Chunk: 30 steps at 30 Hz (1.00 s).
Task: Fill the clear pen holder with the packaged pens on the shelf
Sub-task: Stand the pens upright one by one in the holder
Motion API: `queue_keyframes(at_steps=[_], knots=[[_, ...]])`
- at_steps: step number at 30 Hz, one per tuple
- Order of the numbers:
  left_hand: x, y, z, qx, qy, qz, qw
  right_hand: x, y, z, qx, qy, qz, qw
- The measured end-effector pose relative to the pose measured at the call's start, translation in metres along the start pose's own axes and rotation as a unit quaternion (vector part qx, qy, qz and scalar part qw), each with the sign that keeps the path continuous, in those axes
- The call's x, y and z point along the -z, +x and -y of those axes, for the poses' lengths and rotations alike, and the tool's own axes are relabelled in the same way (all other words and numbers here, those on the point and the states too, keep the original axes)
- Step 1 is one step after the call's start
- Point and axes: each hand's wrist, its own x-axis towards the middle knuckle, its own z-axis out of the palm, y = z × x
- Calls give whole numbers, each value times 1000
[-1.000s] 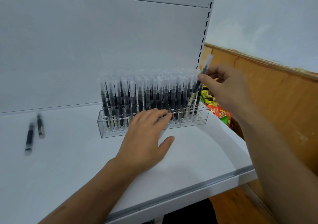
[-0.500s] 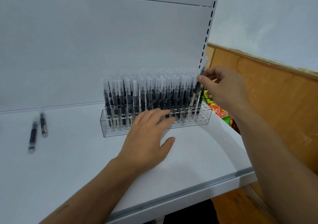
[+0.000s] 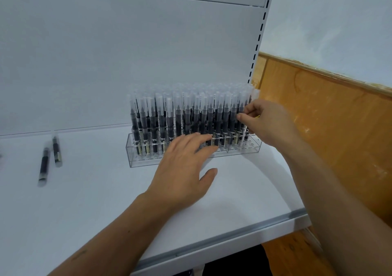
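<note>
On the flat white metal shelf (image 3: 95, 201), towards its right end and just in front of the back panel, stands the clear acrylic rectangular pen holder (image 3: 144, 161). It is packed row upon row with upright black pens in clear plastic sleeves (image 3: 178, 116), their frosted tops roughly level. At the holder's right end the right hand (image 3: 269, 123) pinches a sleeved pen (image 3: 255, 94) between thumb and fingertips, upright beside the last row; whether its tip sits in a hole I cannot tell. The left hand (image 3: 184, 169) lies open, fingers straight, fingertips touching the holder's front, holding nothing. Two loose sleeved pens (image 3: 56, 150) lie flat well to the left, side by side. Smooth shelf surface spreads forward to a grey metal edge strip (image 3: 233, 236). Right of the shelf runs an orange-brown wooden wall panel (image 3: 328, 116).
</note>
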Motion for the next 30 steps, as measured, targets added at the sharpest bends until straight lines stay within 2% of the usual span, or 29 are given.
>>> queue_keyframes(at_steps=[5,12,17,20,22,26,30], knots=[[0,-1,1,1,-2,1,1000,1,-3,-2,-22,3,-7,1000],[9,-3,4,-15,-43,8,999,18,-12,2,-19,-9,38,999],[49,-19,27,-20,-75,-17,997,25,-25,34,33,-16,61,997],[77,-49,62,46,-94,-80,991,8,-39,78,95,33,110,989],[92,-74,94,122,-81,-101,984,-12,-51,114,148,33,178,972],[114,-119,150,249,17,-63,966,-73,-73,181,243,20,282,928],[132,-144,189,353,68,-46,932,-144,-74,232,273,-16,299,914]])
